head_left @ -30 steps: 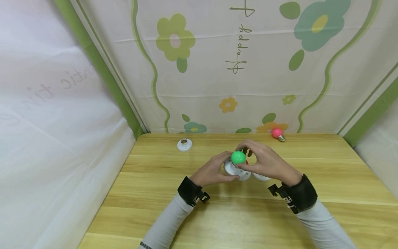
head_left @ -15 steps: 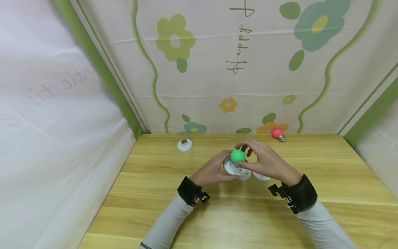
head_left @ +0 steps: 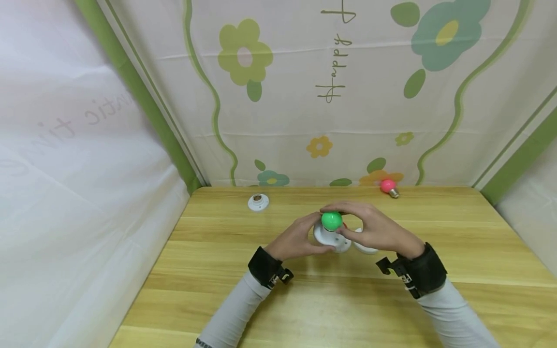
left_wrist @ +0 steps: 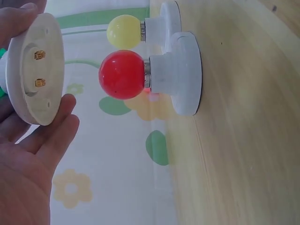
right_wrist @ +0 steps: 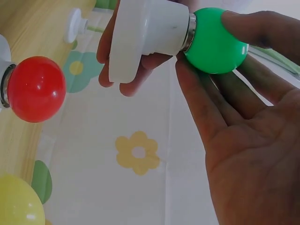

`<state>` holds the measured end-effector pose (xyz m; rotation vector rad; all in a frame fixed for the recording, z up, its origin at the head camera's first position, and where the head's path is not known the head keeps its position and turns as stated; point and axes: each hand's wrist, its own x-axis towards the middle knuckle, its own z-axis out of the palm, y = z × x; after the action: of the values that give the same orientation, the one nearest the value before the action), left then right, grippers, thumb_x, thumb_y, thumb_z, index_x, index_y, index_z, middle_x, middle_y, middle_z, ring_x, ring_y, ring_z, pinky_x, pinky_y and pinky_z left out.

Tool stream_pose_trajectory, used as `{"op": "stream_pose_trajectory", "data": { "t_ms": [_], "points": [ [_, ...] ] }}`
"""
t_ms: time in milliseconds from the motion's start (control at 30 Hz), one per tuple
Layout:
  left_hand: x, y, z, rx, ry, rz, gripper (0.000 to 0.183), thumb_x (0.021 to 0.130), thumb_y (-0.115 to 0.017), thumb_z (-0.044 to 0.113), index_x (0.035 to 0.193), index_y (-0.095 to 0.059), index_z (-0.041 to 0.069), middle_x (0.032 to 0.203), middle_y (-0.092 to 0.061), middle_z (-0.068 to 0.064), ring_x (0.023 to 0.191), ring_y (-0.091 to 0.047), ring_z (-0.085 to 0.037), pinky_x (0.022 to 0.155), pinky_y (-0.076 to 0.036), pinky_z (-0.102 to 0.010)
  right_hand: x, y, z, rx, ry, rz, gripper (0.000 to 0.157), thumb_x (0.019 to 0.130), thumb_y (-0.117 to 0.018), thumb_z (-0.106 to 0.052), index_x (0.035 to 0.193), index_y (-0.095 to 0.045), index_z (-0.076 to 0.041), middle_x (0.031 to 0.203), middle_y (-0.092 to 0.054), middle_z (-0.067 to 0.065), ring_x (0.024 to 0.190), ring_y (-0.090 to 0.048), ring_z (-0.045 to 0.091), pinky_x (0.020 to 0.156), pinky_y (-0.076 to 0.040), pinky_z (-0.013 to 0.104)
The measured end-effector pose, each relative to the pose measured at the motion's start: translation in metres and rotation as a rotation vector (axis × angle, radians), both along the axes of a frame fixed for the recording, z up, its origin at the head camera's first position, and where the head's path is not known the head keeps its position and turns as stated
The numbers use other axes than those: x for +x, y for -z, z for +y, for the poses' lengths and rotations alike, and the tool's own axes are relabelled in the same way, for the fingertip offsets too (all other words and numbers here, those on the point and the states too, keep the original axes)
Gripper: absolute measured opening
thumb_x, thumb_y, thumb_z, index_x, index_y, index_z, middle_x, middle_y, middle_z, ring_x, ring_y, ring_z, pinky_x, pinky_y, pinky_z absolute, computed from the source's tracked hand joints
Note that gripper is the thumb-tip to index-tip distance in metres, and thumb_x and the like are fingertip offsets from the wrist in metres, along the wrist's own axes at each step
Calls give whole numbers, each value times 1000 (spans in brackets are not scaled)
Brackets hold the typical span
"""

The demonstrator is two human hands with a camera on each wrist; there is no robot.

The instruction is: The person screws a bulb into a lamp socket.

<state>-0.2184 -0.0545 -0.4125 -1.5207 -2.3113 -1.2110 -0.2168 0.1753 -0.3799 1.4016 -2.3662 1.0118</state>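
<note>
My left hand (head_left: 298,238) grips a white lamp holder (right_wrist: 129,42) by its round base, lifted above the table. In the left wrist view its underside shows two brass contacts. A green bulb (right_wrist: 215,42) sits in the holder's neck, a thin strip of metal collar showing between them. Thumb and fingers of my right hand (head_left: 376,229) pinch the green bulb from both sides. Close by, a red bulb (left_wrist: 121,75) stands upright in a white holder (left_wrist: 186,75) on the table. Beside it is a yellow bulb (left_wrist: 123,31) in another holder, both mostly hidden in the head view.
A pink bulb (head_left: 388,186) lies on its side at the table's back edge, right of centre. At the back left stands a white holder (head_left: 258,203) with no bulb in it. A printed cloth (head_left: 278,111) hangs behind the wooden table (head_left: 313,309).
My right hand's fingers have stretched further over the far side of the green bulb, and its thumb has shifted round it. The left hand and holder stay almost where they were.
</note>
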Motion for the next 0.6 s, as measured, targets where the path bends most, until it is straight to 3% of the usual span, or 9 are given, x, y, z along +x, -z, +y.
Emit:
{"op": "stream_pose_trajectory", "data": {
  "t_ms": [300,600],
  "points": [
    [1,0,1,26,-16,-6,73,76,-81,8,138,-43,2,132,-54,-9,119,-51,-12,101,-43,-21,-3,2,1,-7,18,43,48,86,-73,-14,131,-57,-6,129,-61,6,118,-56,18,93,-51,39],
    [1,1,5,59,-67,-13,75,75,-81,6,139,-44,3,135,-54,-8,120,-50,-13,99,-46,-25,-5,6,-2,-44,83,109,50,82,-76,-11,128,-60,-5,124,-64,8,107,-62,18,83,-56,39]
  ]
}}
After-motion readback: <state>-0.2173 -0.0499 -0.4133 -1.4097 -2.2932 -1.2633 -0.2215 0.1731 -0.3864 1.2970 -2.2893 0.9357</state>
